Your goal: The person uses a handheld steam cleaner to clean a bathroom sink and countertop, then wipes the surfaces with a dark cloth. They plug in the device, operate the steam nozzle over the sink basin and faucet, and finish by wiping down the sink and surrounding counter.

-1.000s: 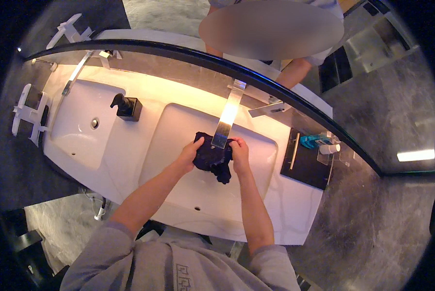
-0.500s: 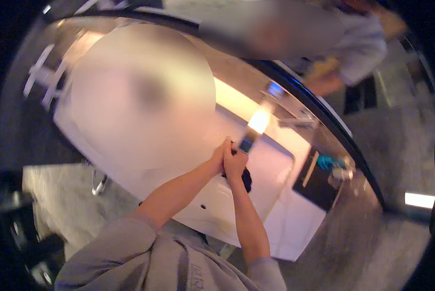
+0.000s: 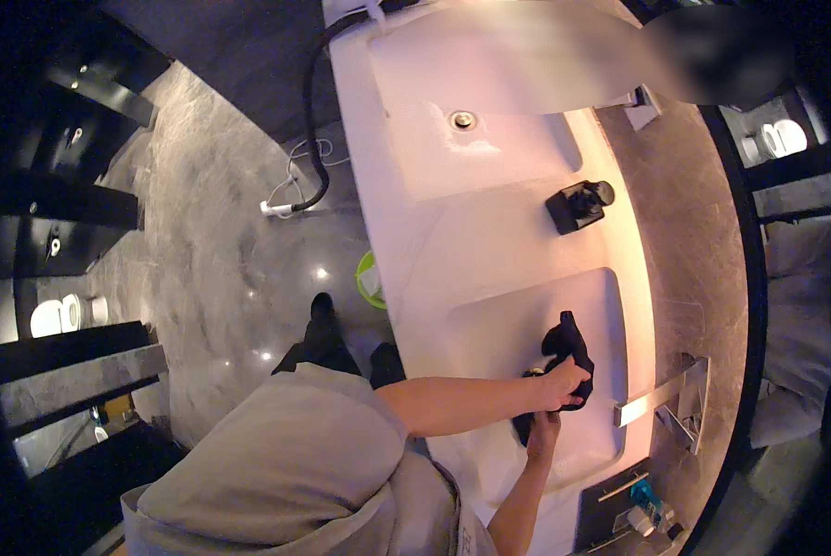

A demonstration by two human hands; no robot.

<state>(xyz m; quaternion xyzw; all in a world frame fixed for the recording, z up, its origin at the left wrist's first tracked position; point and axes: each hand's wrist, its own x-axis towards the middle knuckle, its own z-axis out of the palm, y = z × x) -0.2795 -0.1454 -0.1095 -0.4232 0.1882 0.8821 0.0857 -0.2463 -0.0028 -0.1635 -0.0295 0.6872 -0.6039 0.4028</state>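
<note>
Over the near white basin, both hands are together on a crumpled black cloth. My left hand lies across it with fingers closed on the cloth, part of which sticks out beyond that hand. Just below, my right hand also grips a dark bunched part of it; its fingertips are partly hidden. A flat metal faucet reaches over the basin to the right of my hands.
A black pump bottle stands on the counter between this basin and a far one with a round drain. Toiletries sit on a dark tray. A green bin and a black hose are left of the counter.
The view has swung round, bringing the far basin, pump bottle and floor on the left into sight. My hands stay together, with the black cloth now more visible.
</note>
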